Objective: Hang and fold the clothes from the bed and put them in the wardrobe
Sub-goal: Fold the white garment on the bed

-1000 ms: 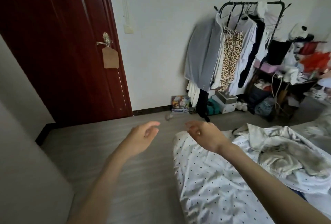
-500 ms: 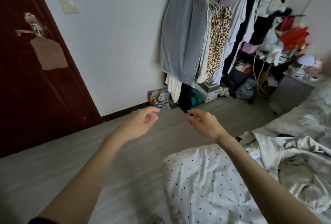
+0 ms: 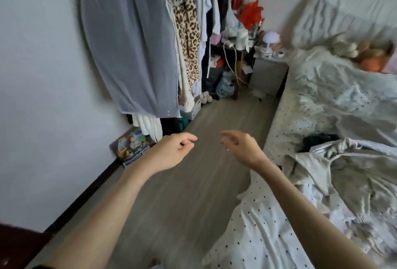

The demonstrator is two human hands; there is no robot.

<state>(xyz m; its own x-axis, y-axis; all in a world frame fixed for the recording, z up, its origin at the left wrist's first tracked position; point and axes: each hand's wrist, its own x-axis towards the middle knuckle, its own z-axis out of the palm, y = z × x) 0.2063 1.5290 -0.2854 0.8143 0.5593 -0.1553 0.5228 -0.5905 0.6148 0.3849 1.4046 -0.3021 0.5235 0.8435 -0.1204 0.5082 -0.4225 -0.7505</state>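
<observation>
Both my hands hang in the air over the grey floor and hold nothing. My left hand (image 3: pixel 171 150) has loosely curled fingers. My right hand (image 3: pixel 240 148) is just left of the bed (image 3: pixel 257 236), fingers relaxed and slightly bent. A crumpled pale grey garment (image 3: pixel 343 174) lies on the polka-dot sheet to the right of my right forearm. A small dark garment (image 3: pixel 318 142) lies beyond it on the bed. A clothes rack at the upper left carries a grey shirt (image 3: pixel 133 49), a leopard-print piece (image 3: pixel 189 38) and white tops.
A cluttered small table (image 3: pixel 232 49) and a grey nightstand (image 3: pixel 268 75) stand at the far end of the floor strip. Boxes and a picture box (image 3: pixel 131 146) sit under the rack by the wall. A rumpled duvet (image 3: pixel 343 88) covers the bed's far half.
The view has swung right, from the red door to the rack and bed. Both hands stay raised and empty, about the same distance apart.
</observation>
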